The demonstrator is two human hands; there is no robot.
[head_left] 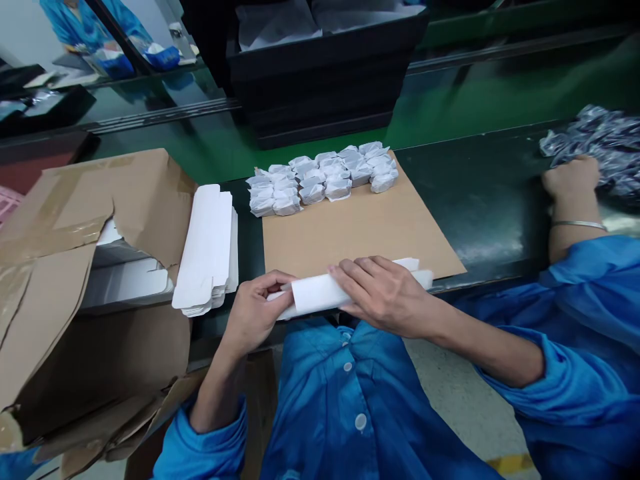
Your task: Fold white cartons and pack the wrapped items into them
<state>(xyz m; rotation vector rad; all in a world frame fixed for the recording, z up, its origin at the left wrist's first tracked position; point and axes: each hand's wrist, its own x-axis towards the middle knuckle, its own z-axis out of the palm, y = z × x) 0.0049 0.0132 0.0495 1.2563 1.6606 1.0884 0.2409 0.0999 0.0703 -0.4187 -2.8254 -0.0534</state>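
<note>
A long white paper box (320, 293), partly folded with loose flaps at its ends, lies across both hands at the table's front edge. My left hand (257, 308) pinches its left end, fingers at the flap there. Over the right part of the box my right hand (383, 293) is wrapped, fingers on top. Beneath and beyond is a brown cardboard sheet (360, 230). On the sheet's far edge stand several small white paper-wrapped bundles (313, 183) in rows. Left of the sheet sits a stack of flat white box blanks (205, 247).
A torn, open carton (140, 193) with more white blanks stands at left. Behind the sheet is a black bin (325, 80) with white bags. At right, a co-worker's hand (573, 177) rests beside a pile of clear plastic-wrapped items (605, 147). Another person (95, 27) is across the line.
</note>
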